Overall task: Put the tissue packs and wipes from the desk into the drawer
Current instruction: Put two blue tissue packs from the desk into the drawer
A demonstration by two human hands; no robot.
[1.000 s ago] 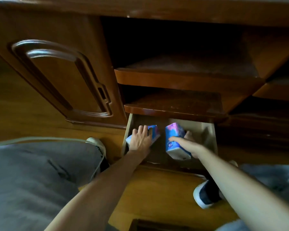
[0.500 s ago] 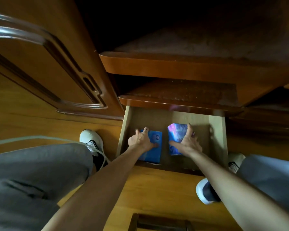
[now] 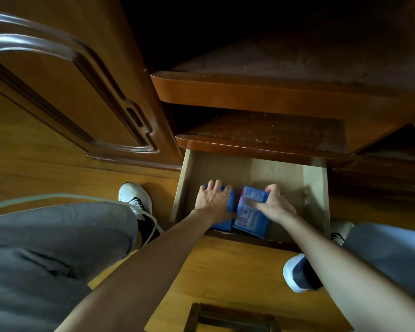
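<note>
Grey trouser fabric covers my left knee at the lower left of the frame, and a second grey knee enters at the lower right. Between them, at the bottom centre, stands a dark recessed handle set in the drawer front, honey-coloured wood. My two bare forearms cross this panel from the lower corners towards the centre.

A white shoe rests on the wooden floor left of centre; a white-and-dark shoe lies right of the drawer front.

The drawer stands pulled out at frame centre, pale wood inside. Two packs lie flat in its near part, side by side and touching or nearly so. My left hand lies palm-down over the dark blue pack, fingers spread and curled over its far edge; most of that pack is hidden beneath the hand. My right hand grips the blue printed pack, fingers curled round its far right corner, thumb laid across its top face. The printing is too blurred to read, so I cannot tell tissues from wipes. The far and right parts of the drawer floor show bare wood.

Above the drawer, two dark wooden shelves project in steps. A panelled cabinet door fills the upper left.
</note>
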